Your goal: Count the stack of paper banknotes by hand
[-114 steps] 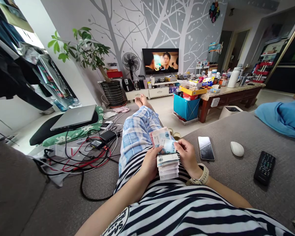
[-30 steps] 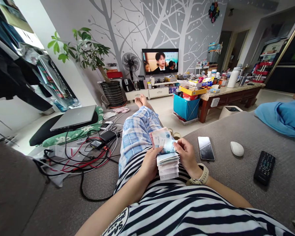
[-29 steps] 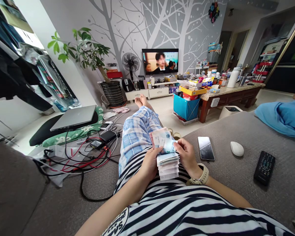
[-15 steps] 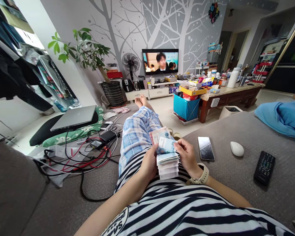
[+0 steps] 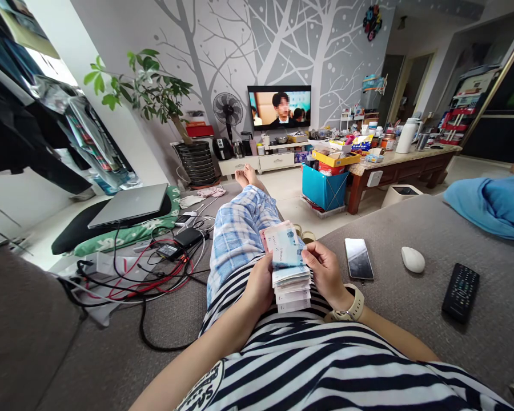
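Note:
A fanned stack of banknotes (image 5: 292, 285) hangs over the striped shirt at my lap, its lower edges spread in steps. My left hand (image 5: 260, 282) is closed on the left side of the stack. With thumb and fingers pinched, my right hand (image 5: 324, 271) grips the right edge of a blue banknote (image 5: 288, 246) at the top. Pinkish notes (image 5: 267, 237) show behind the blue one at the upper left. A pale watch (image 5: 354, 302) is on my right wrist.
On the grey sofa, a phone (image 5: 358, 258), a white mouse (image 5: 413, 260) and a black remote (image 5: 460, 292) lie to the right. Tangled cables (image 5: 180, 268) and a laptop (image 5: 131, 204) are at left. Beyond stand a cluttered table (image 5: 432, 152) and a blue box (image 5: 323, 187).
The upper blue note has flipped upward, now standing more upright over the pinkish notes. My right hand has shifted slightly with its edge; my left hand stays nearly still.

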### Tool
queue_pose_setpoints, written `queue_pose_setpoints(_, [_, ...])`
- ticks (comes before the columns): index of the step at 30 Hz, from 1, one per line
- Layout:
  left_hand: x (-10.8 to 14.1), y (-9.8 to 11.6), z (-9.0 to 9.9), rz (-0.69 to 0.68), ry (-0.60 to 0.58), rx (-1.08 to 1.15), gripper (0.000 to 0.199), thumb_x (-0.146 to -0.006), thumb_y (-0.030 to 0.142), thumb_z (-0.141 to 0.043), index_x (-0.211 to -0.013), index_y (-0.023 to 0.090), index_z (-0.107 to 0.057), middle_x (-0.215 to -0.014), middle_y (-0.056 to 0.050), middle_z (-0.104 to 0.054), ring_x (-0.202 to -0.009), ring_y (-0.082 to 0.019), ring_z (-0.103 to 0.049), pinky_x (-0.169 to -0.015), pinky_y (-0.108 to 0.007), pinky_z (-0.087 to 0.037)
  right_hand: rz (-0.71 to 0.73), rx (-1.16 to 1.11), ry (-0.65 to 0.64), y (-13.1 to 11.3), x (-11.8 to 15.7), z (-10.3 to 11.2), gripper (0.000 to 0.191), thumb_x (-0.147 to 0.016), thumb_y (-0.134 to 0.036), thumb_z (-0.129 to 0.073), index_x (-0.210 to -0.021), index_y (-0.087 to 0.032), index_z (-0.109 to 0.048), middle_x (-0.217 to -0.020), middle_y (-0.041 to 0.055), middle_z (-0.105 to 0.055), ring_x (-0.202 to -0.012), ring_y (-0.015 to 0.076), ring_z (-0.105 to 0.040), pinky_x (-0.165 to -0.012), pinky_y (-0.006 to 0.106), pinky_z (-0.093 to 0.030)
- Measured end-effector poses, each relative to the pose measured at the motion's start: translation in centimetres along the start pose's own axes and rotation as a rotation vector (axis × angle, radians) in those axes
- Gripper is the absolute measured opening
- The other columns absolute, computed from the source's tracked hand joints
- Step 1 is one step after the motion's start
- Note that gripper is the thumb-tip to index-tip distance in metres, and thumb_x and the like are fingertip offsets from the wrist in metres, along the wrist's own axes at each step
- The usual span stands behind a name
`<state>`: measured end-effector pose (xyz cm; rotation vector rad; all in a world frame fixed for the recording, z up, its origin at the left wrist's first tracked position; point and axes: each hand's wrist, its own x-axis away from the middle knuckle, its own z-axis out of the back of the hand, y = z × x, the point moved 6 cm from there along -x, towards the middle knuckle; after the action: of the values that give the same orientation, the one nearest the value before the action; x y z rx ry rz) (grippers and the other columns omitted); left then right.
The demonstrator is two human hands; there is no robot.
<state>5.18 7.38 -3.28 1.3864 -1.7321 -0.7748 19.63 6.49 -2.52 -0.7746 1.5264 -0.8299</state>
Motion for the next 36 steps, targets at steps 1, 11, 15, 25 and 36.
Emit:
queue_pose_setpoints(1, [0.0,0.0,0.0,0.001,-0.001,0.0,0.021,-0.076,0.021,-0.063,-0.09,0.011,-0.075,-0.075,-0.008,-0.078,-0.081,-0.027,-0.073,-0.075,-0.033,-0.056,-0.002,-0.006,0.001,0.0,0.0,0.0,0.023,-0.092,-0.04,-0.061,-0.08,-0.02,-0.061,-0.069,-0.0012,-0.054,-0.064,0.0153,-0.048,-0.059,0.027,-0.037])
queue_pose_setpoints(11, [-0.2,-0.3,0.2,0.006,0.004,0.036,0.02,-0.079,0.02,-0.062,-0.091,0.01,-0.075,-0.078,-0.009,-0.078,-0.08,-0.026,-0.073,-0.078,-0.033,-0.057,0.024,-0.018,0.004,0.0,0.1,0.1,0.023,-0.092,-0.038,-0.062,-0.078,-0.02,-0.062,-0.069,-0.0011,-0.055,-0.064,0.0152,-0.049,-0.06,0.027,-0.039])
queue_pose_setpoints(15, [0.0,-0.2,-0.1,0.039,0.017,0.044,0.021,-0.081,0.024,-0.062,-0.09,0.011,-0.074,-0.074,-0.009,-0.077,-0.079,-0.028,-0.074,-0.078,-0.037,-0.058,0.052,-0.048,-0.018,-0.8,0.2,-0.1,0.025,-0.094,-0.038,-0.059,-0.077,-0.02,-0.062,-0.067,-0.0009,-0.057,-0.062,0.0152,-0.051,-0.061,0.028,-0.041])
queue_pose_setpoints(25, [0.0,-0.2,0.2,0.012,0.013,0.019,0.019,-0.072,0.029,-0.069,-0.08,0.013,-0.073,-0.067,-0.007,-0.073,-0.071,-0.025,-0.07,-0.071,-0.035,-0.054,-0.028,0.014,0.032,0.3,0.1,0.0,0.028,-0.084,-0.043,-0.07,-0.072,-0.02,-0.059,-0.064,-0.0026,-0.054,-0.058,0.0135,-0.046,-0.056,0.026,-0.038])
queue_pose_setpoints(36, [-0.2,-0.3,0.5,-0.013,-0.05,-0.029,0.025,-0.059,0.028,-0.082,-0.058,0.015,-0.06,-0.059,0.0,-0.064,-0.055,-0.012,-0.055,-0.059,-0.024,-0.044,-0.083,0.052,0.072,0.8,-0.1,0.3,0.032,-0.088,-0.047,-0.063,-0.073,-0.02,-0.054,-0.064,-0.004,-0.046,-0.06,0.0138,-0.042,-0.056,0.026,-0.035])
